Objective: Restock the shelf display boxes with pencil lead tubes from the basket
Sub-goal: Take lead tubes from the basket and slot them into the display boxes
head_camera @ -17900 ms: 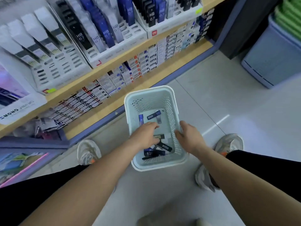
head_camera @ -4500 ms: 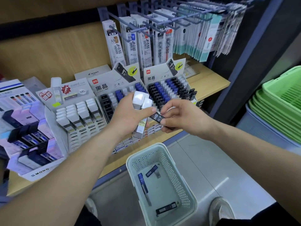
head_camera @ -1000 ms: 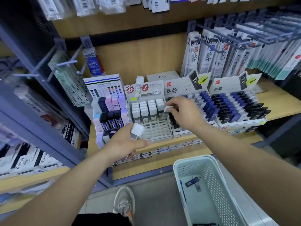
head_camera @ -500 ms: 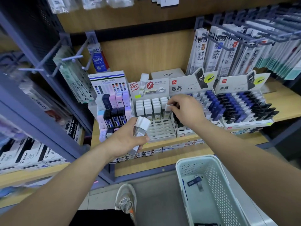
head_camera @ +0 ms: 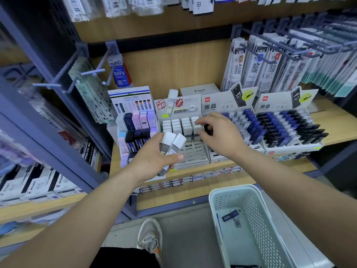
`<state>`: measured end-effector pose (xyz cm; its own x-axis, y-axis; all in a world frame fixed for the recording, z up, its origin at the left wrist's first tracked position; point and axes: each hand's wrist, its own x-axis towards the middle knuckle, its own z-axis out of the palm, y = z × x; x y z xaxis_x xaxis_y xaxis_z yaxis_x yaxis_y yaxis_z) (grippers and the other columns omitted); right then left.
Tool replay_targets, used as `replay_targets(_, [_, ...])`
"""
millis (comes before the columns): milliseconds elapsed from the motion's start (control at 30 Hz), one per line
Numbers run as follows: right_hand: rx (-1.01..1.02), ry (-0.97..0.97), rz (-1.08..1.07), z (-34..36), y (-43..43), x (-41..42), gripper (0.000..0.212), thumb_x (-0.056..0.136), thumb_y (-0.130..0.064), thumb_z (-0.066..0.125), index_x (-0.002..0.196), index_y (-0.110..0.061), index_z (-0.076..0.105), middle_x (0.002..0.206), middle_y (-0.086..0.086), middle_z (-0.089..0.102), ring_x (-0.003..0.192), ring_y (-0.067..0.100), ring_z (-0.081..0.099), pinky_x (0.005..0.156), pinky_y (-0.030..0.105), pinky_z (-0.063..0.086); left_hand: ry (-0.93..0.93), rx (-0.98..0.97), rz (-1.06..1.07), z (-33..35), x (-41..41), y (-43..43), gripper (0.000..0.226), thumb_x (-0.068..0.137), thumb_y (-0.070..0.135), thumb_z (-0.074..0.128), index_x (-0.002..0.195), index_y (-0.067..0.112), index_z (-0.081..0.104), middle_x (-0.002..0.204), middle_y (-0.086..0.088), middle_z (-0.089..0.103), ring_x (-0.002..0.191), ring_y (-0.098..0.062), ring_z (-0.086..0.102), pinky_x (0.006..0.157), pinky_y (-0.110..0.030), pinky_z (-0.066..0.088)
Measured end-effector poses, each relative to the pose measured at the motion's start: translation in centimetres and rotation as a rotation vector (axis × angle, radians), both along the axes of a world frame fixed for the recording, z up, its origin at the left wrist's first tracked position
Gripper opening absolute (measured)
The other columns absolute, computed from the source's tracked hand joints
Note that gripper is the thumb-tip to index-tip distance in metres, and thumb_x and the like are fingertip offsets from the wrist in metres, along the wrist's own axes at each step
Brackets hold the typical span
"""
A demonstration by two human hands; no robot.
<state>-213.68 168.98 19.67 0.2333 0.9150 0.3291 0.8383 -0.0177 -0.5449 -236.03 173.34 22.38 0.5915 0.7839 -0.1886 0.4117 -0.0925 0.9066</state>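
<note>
My left hand (head_camera: 152, 161) grips two white-capped lead tubes (head_camera: 173, 142), fingers wrapped round their clear barrels and the thumb pressed across the front, caps pointing up toward the shelf (head_camera: 336, 128). My right hand (head_camera: 220, 136) reaches just above it, fingertips pinched on the cap of a single tube (head_camera: 197, 129) standing in the right-hand column of the white display box (head_camera: 193, 153). That box holds four short columns of matching tubes at the back, with open slots in front. To its left stands a box of pastel lead cases (head_camera: 138, 122); to its right, two boxes of black and blue tubes (head_camera: 286, 130). The pale basket (head_camera: 233, 189) sits on the floor (head_camera: 183, 238) below my right arm, with a couple of dark tubes (head_camera: 230, 216) lying in the bottom. One shoe (head_camera: 149, 238) shows beside it.
</note>
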Motion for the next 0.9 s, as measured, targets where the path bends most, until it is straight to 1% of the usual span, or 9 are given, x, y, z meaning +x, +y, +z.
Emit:
replay_targets(100, [-0.057,0.395,0.107,1.5,-2.1,-2.1,0.016,0.096,-0.020,0.063,0.109,-0.019,0.072,0.089,-0.013,0.067,0.073,-0.002,0.059,0.069,0.015,0.044,-0.014,0.028,-0.021,0.2,0.5,-0.3,0.035,0.085,0.017,0.079,0.112,0.021,0.057,0.085,-0.008,0.066,0.057,-0.011,0.061,0.049,-0.027,0.047])
replay_targets(167, [-0.089,0.568,0.173,1.9,-3.1,-3.1,0.012,0.096,-0.019,0.064,0.105,-0.018,0.071,0.085,-0.007,0.070,0.071,0.004,0.063,0.062,0.018,0.047,-0.029,0.030,-0.043,0.3,1.0,-0.5,0.035,0.085,0.016,0.079,0.113,0.022,0.057,0.083,-0.006,0.066,0.057,-0.010,0.061,0.051,-0.028,0.047])
replay_targets(267, [-0.093,0.710,0.186,1.9,-3.9,-3.6,0.009,0.094,-0.013,0.068,0.103,-0.013,0.066,0.081,0.004,0.068,0.066,0.013,0.066,0.060,0.030,0.052,-0.048,0.025,-0.078,0.4,1.7,-1.0,0.034,0.085,0.020,0.079,0.111,0.026,0.058,0.086,-0.011,0.069,0.061,-0.014,0.061,0.056,-0.035,0.048])
replay_targets(367, [-0.100,0.794,0.131,1.9,-4.3,-3.3,0.013,0.093,-0.011,0.069,0.105,-0.009,0.064,0.077,0.002,0.067,0.067,0.014,0.067,0.061,0.030,0.054,-0.025,0.026,-0.084,0.5,2.2,-1.4,0.029,0.087,0.025,0.077,0.108,0.028,0.057,0.072,0.001,0.066,0.054,-0.010,0.057,0.047,-0.025,0.042])
replay_targets(433, [-0.075,0.847,0.089,2.0,-4.5,-2.8,0.013,0.093,-0.012,0.069,0.104,-0.009,0.065,0.079,0.005,0.067,0.069,0.016,0.066,0.063,0.032,0.055,0.011,0.016,-0.079,0.6,2.3,-1.5,0.023,0.090,0.031,0.074,0.105,0.028,0.056,0.065,0.001,0.063,0.052,-0.015,0.052,0.045,-0.024,0.038])
replay_targets(567, [-0.015,0.879,0.025,2.8,-4.8,-1.8,0.008,0.093,-0.011,0.069,0.100,-0.012,0.065,0.079,0.007,0.066,0.067,0.018,0.065,0.063,0.032,0.055,0.031,-0.012,-0.053,0.8,2.1,-1.4,0.020,0.094,0.037,0.068,0.105,0.025,0.056,0.074,-0.003,0.066,0.056,-0.020,0.051,0.046,-0.025,0.037])
replay_targets(733, [0.028,0.943,-0.023,3.3,-4.9,-1.3,0.007,0.093,-0.007,0.067,0.097,-0.012,0.065,0.073,0.001,0.066,0.067,0.016,0.065,0.064,0.030,0.057,-0.002,-0.038,-0.030,1.1,2.1,-1.6,0.015,0.098,0.028,0.064,0.109,0.021,0.058,0.076,0.003,0.071,0.050,-0.016,0.048,0.041,-0.023,0.035])
replay_targets(867, [0.099,1.011,-0.034,3.5,-4.4,-1.4,0.009,0.095,-0.004,0.063,0.102,-0.008,0.063,0.085,0.008,0.069,0.071,0.019,0.069,0.067,0.031,0.061,-0.001,-0.056,0.027,1.1,1.6,-1.1,0.012,0.099,0.022,0.059,0.110,0.019,0.058,0.082,0.002,0.073,0.051,-0.015,0.050,0.046,-0.025,0.037])
replay_targets(900, [0.123,0.987,-0.053,3.5,-4.1,-1.3,0.009,0.095,-0.004,0.063,0.102,-0.009,0.062,0.087,0.008,0.070,0.072,0.020,0.069,0.068,0.032,0.061,0.005,-0.066,0.052,1.0,1.3,-0.8,0.013,0.098,0.018,0.056,0.112,0.017,0.057,0.078,0.003,0.072,0.051,-0.016,0.050,0.047,-0.026,0.037])
